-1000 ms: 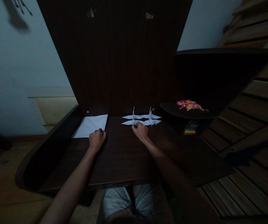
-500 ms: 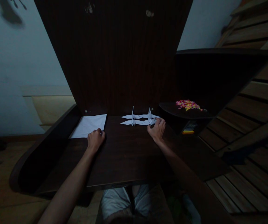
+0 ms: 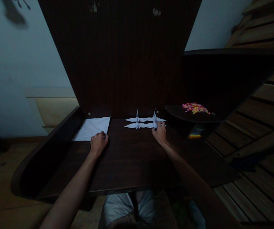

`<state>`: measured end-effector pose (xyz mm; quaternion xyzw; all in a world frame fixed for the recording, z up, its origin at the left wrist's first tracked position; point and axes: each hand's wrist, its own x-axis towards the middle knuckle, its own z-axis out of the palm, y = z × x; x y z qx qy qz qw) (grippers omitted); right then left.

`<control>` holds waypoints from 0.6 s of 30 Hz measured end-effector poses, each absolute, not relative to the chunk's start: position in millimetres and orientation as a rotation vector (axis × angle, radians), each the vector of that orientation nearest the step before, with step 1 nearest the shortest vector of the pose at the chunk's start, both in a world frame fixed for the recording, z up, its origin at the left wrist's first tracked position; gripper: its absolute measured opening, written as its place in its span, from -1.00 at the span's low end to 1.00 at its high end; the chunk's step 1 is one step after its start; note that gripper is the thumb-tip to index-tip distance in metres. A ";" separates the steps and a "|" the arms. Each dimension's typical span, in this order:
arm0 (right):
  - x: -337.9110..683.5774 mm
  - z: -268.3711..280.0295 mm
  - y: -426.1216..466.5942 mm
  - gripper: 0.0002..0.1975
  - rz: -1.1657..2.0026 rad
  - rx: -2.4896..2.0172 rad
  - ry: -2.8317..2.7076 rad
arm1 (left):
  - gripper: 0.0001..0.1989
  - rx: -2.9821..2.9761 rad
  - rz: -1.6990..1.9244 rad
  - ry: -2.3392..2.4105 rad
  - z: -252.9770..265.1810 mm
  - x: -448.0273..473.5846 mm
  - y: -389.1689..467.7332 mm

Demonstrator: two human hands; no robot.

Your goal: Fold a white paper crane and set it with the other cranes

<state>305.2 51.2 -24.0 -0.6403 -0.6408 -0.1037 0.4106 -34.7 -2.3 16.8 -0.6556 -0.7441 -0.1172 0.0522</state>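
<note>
Where the dark wooden desk [image 3: 127, 165] stretches out, a white paper sheet [image 3: 91, 128] lies at ten o'clock and white origami cranes [image 3: 147, 125] sit clustered at one o'clock. Because their wings crowd together (some seem to touch), a careless sideways push from the right hand [image 3: 160, 133] could skew the group or crease a wing. That hand points toward twelve o'clock, fingers bent about the cluster's nearer right crane; whether they pinch it cannot be told. The left hand [image 3: 99, 142], clenched, rests at the sheet's five-o'clock corner, gripping nothing visible.
</note>
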 end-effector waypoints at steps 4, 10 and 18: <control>305.9 -25.3 54.6 -0.66 -0.249 -1.595 -1.617 | -0.60 -1.995 -0.365 -2.264 15.9 -35.3 -2.0; 305.3 -25.6 57.4 -0.65 -0.256 -1.557 -1.614 | -0.60 -1.995 -0.343 -2.267 16.0 -35.7 -2.0; 300.2 -19.8 51.5 -0.56 -0.247 -1.608 -1.629 | -0.61 -2.020 -0.304 -2.217 21.8 -33.4 -4.9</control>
